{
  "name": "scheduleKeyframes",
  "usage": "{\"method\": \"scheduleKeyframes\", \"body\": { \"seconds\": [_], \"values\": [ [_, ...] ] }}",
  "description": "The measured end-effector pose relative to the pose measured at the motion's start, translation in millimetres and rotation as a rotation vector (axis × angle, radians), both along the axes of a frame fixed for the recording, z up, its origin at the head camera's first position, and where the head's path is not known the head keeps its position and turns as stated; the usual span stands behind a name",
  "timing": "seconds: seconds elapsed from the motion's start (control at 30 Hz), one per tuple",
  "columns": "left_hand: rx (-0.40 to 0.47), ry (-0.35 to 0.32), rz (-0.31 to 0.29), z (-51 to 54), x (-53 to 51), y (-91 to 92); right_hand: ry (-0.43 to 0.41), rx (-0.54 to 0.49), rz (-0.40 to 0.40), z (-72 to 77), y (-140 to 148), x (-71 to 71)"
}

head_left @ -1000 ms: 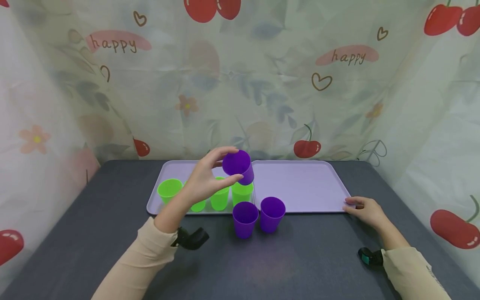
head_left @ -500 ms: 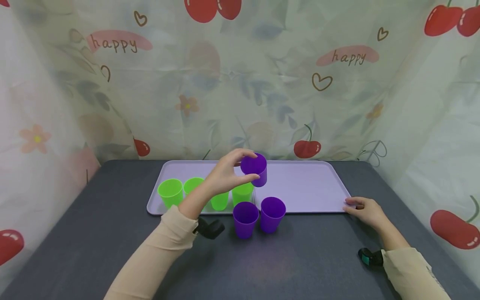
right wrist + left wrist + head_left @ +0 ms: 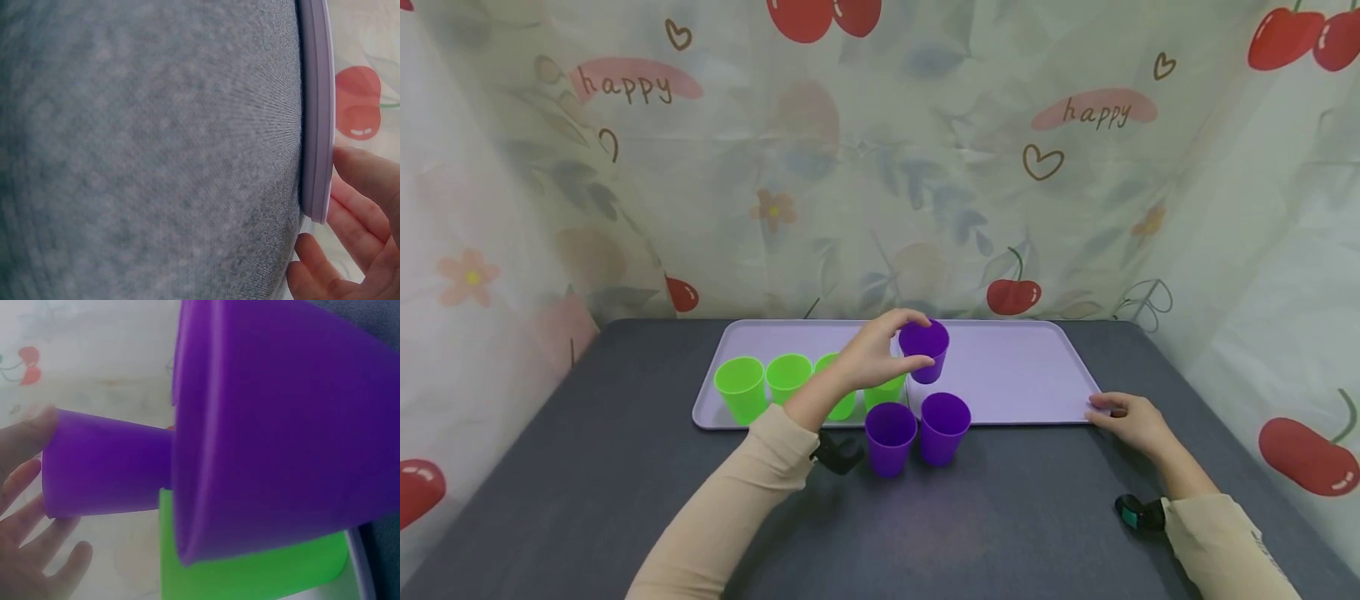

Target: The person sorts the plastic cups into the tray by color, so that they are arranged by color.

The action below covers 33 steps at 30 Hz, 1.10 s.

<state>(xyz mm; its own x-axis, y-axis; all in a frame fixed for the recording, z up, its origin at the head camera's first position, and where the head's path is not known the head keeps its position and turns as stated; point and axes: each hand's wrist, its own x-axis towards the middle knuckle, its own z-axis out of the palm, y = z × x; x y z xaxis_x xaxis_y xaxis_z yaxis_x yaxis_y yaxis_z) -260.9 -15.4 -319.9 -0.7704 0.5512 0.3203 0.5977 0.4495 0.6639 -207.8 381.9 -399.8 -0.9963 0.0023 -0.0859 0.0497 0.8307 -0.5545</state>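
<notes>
My left hand (image 3: 880,350) grips a purple cup (image 3: 925,348) by its rim, thumb on the near side and fingers on the far side. It hangs upright over the left edge of the right lilac tray (image 3: 1000,367). In the left wrist view the held cup (image 3: 109,465) shows behind a closer purple cup (image 3: 294,431). Two purple cups, one at left (image 3: 891,442) and one at right (image 3: 945,429), stand on the table before the trays. My right hand (image 3: 1131,423) holds the right tray's near corner; in the right wrist view its thumb meets the tray rim (image 3: 320,125).
Several green cups (image 3: 741,392) stand in a row along the near side of the left lilac tray (image 3: 760,335), partly hidden by my left arm. Both trays lie side by side on the dark table (image 3: 985,525). A patterned curtain (image 3: 880,208) encloses the back and sides.
My left hand has carried the purple cup rightward and slightly down, from over the green cups to over the right tray's left edge. The right hand has stayed at the tray corner.
</notes>
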Motion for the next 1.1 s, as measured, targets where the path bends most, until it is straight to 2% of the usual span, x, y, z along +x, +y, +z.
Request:
{"method": "scheduleKeyframes", "body": {
  "seconds": [0.17, 0.37, 0.77, 1.1],
  "values": [
    [-0.065, 0.013, 0.002, -6.7, -1.4, 6.2, 0.0, 0.0, 0.0, -0.6, 1, -0.6],
    [-0.134, 0.064, -0.035, -12.5, -2.4, 11.7, 0.021, 0.006, 0.002, -1.5, 1, -1.0],
    [-0.202, 0.106, -0.068, -20.3, -1.9, 20.4, 0.008, 0.008, 0.006, -1.2, 1, -1.2],
    [-0.289, 0.098, -0.028, -26.2, -2.7, 23.9, 0.013, 0.017, 0.009, -1.4, 1, -1.3]
  ]
}}
